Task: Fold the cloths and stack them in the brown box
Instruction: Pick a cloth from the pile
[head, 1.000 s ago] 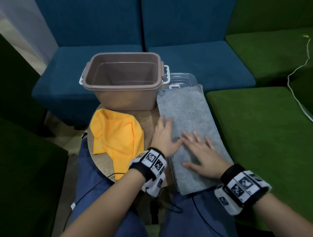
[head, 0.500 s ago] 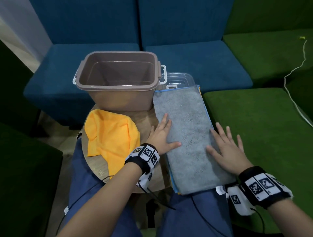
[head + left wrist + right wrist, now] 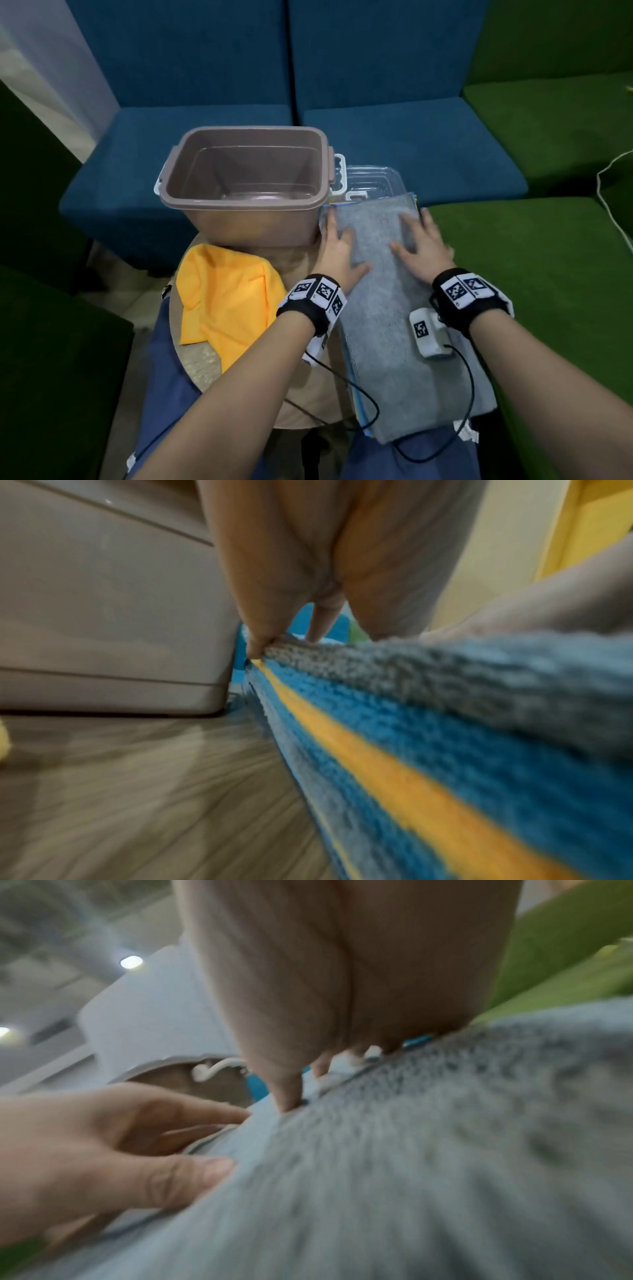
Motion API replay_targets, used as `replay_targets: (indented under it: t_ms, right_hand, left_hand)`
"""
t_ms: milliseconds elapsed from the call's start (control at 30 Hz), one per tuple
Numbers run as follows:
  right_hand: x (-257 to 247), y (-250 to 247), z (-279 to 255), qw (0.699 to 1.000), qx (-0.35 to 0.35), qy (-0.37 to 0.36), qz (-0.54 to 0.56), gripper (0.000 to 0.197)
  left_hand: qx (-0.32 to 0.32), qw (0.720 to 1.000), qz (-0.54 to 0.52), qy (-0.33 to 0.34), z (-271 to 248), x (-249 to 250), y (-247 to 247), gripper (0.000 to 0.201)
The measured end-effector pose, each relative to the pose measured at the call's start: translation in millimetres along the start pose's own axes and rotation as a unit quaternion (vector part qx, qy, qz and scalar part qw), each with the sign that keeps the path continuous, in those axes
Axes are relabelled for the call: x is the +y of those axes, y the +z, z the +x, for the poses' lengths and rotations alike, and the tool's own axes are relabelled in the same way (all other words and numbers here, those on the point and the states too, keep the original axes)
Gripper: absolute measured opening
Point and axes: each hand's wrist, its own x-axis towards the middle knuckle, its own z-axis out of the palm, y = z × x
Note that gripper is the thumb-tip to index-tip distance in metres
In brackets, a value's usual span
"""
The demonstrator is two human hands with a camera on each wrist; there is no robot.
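On the round wooden table, head view:
grey cloth (image 3: 394, 308): folded into a long strip, topmost on a pile of cloths; long axis runs from the person's lap away toward the blue sofa, far end just right of the brown box.
brown box (image 3: 246, 192): upright, open, nothing visible inside, at the table's far side; touching or just beside the pile's far left corner.
left hand (image 3: 337, 253): palm down on the strip's far left edge, fingers straight and pointing away, thumb spread out across the grey cloth.
right hand (image 3: 419, 250): flat on the far right part of the strip, fingers straight, tips at the far edge.
orange cloth (image 3: 226, 301): crumpled and unfolded, left of the pile, near the box.
clear lid (image 3: 373, 178): behind the pile's far end, right of the box.

Left wrist view:
left hand (image 3: 329, 561): fingers extended downward, tips pressing the grey cloth's (image 3: 479, 680) edge; no pinch visible.
pile edge: blue and yellow-orange layers beneath the grey, running lengthwise away toward the brown box (image 3: 103, 615).

Right wrist view (blurred):
right hand (image 3: 342, 974): fingers straight, tips down on the grey cloth (image 3: 428, 1150).
left hand (image 3: 113, 1150): spread on the strip's left edge.
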Motion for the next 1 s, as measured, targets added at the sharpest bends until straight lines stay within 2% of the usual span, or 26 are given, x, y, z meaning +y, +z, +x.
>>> replay_targets:
  t_ms: [67,100,267,333,433,467,533,600,667,700,833,933,1000]
  right_hand:
    - [2.1,-4.4,6.1,0.998,0.059,0.016,0.017,0.065]
    - [1.9,-4.5,7.8,0.997,0.074,0.006,0.019,0.062]
    - [0.2,-4.2,11.4,0.977,0.176,-0.080,0.093,0.040]
    - [0.3,-4.3,13.0,0.974,0.190,-0.075,0.094,0.039]
    - [-3.6,0.8,12.5,0.989,0.145,-0.024,-0.009,0.048]
    - [-8.6,2.2,11.5,0.986,0.149,-0.038,-0.061,0.052]
    - [-22.6,5.9,10.5,0.973,0.137,-0.134,-0.130,0.058]
    - [-29.4,14.7,12.5,0.964,0.040,-0.203,-0.166,0.060]
    - [-22.8,21.6,17.9,0.962,-0.065,-0.185,-0.187,0.058]
    - [-16.6,21.6,22.9,0.963,-0.085,-0.169,-0.194,0.057]
    - [-0.5,10.3,41.3,0.978,-0.083,-0.088,-0.171,0.058]
    - [-2.2,9.7,43.5,0.978,-0.087,-0.078,-0.174,0.058]
    - [-6.6,9.8,39.0,0.976,-0.088,-0.071,-0.185,0.059]
  left_hand:
    - [0.057,0.998,-0.035,0.007,2.6,0.0,-5.2,0.050]
    - [0.077,0.996,-0.038,0.014,4.0,1.1,-6.8,0.043]
    - [0.147,0.987,-0.043,0.054,13.9,5.3,-10.5,0.045]
    - [0.127,0.991,-0.015,0.045,19.6,3.9,-13.1,0.046]
    - [0.031,0.992,0.121,0.009,23.2,2.5,-14.0,0.048]
    - [0.015,0.986,0.164,0.008,23.0,5.3,-12.9,0.053]
    - [0.019,0.976,0.212,0.037,16.8,14.3,-8.3,0.060]
    - [-0.001,0.973,0.219,0.068,8.2,15.9,3.7,0.062]
    - [-0.072,0.976,0.199,0.058,-1.8,5.4,16.6,0.074]
    - [-0.091,0.973,0.204,0.058,-5.8,-1.5,20.9,0.081]
    - [-0.110,0.953,0.265,0.097,-15.5,-11.7,23.1,0.105]
    - [-0.139,0.942,0.280,0.118,-28.8,-13.2,22.4,0.130]
    - [-0.157,0.941,0.274,0.125,-42.6,-19.0,23.1,0.139]
